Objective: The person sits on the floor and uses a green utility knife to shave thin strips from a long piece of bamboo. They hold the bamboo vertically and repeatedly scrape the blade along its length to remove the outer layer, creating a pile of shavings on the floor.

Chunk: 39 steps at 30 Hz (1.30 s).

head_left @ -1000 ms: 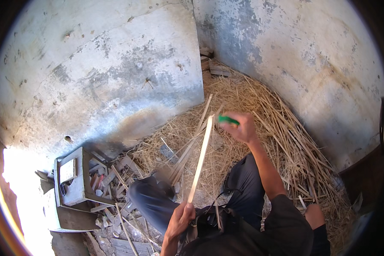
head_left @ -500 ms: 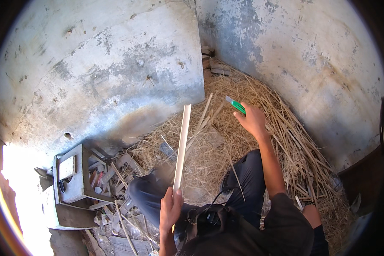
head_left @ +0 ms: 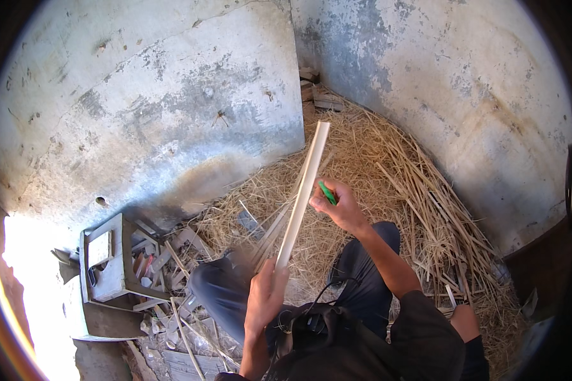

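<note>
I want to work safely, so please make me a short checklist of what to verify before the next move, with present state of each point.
1. Left hand closed on the lower end of the pale strip: ok.
2. Right hand gripping the green tool: ok.
3. Left hand well apart from the green tool: ok, the tool is farther up beside the strip.
4. Position of the tool's tip known: cannot tell, it does not show clearly.
5. Tool off the strip: cannot tell, they look very close.
6. Floor ahead free of loose material: not ok, straw covers it.
</note>
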Each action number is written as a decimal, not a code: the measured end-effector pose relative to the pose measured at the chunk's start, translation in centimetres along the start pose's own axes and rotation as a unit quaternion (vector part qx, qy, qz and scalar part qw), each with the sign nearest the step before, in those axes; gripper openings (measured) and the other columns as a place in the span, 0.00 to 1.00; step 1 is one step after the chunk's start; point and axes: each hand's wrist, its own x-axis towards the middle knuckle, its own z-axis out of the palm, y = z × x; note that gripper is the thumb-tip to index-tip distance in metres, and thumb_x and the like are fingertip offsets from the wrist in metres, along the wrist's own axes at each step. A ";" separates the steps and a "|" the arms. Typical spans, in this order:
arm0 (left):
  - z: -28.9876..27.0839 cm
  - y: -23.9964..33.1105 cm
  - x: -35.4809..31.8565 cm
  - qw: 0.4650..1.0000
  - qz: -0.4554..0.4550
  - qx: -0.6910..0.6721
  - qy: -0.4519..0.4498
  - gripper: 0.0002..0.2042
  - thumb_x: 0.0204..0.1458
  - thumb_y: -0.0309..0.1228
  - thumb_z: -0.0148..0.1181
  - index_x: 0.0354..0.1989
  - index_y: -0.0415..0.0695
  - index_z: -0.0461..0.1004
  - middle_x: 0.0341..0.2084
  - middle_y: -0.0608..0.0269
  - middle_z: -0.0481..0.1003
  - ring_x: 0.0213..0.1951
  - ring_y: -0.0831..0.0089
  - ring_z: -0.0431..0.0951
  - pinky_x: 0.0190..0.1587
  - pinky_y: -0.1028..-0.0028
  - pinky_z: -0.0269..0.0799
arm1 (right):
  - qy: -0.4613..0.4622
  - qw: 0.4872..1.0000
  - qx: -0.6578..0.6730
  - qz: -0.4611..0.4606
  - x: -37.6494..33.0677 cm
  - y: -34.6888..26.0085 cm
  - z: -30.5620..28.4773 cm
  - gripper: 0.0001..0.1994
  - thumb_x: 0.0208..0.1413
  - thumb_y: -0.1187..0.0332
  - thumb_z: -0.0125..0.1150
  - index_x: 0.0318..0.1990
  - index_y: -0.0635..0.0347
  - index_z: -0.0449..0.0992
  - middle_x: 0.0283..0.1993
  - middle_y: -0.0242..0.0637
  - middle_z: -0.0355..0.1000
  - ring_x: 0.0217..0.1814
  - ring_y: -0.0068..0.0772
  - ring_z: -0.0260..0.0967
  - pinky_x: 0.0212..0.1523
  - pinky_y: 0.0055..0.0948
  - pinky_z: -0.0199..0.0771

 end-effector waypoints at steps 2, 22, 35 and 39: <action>0.1 0.4 0.1 1.000 0.008 0.025 0.002 0.13 0.69 0.30 0.60 0.56 0.34 0.75 0.26 0.51 0.76 0.27 0.67 0.74 0.34 0.66 0.71 | -0.020 0.999 0.038 0.022 -0.2 0.0 0.2 0.14 0.68 0.63 0.70 0.52 0.65 0.82 0.39 0.34 0.81 0.39 0.24 0.78 0.43 0.30 0.78; 0.1 0.0 0.8 0.993 -0.029 -0.070 0.087 0.11 0.72 0.30 0.56 0.40 0.34 0.78 0.20 0.68 0.71 0.24 0.83 0.64 0.26 0.73 0.61 | 0.005 0.909 -0.300 -0.290 -1.9 1.2 2.9 0.22 0.68 0.41 0.62 0.39 0.52 0.83 0.27 0.30 0.77 0.23 0.30 0.75 0.26 0.34 0.71; 1.0 0.7 1.1 0.985 -0.015 -0.057 0.163 0.09 0.68 0.30 0.62 0.45 0.35 0.84 0.20 0.70 0.76 0.22 0.88 0.66 0.25 0.78 0.59 | 0.002 0.892 -0.334 -0.305 -2.0 1.3 3.2 0.21 0.61 0.41 0.70 0.35 0.50 0.84 0.27 0.28 0.80 0.24 0.33 0.78 0.25 0.33 0.73; 1.0 0.7 1.0 0.984 -0.019 -0.062 0.164 0.10 0.68 0.30 0.62 0.44 0.35 0.84 0.19 0.72 0.73 0.22 0.89 0.63 0.25 0.78 0.57 | 0.016 0.880 -0.350 -0.320 -2.0 0.7 3.1 0.20 0.61 0.42 0.71 0.34 0.49 0.84 0.25 0.26 0.78 0.22 0.31 0.76 0.23 0.31 0.70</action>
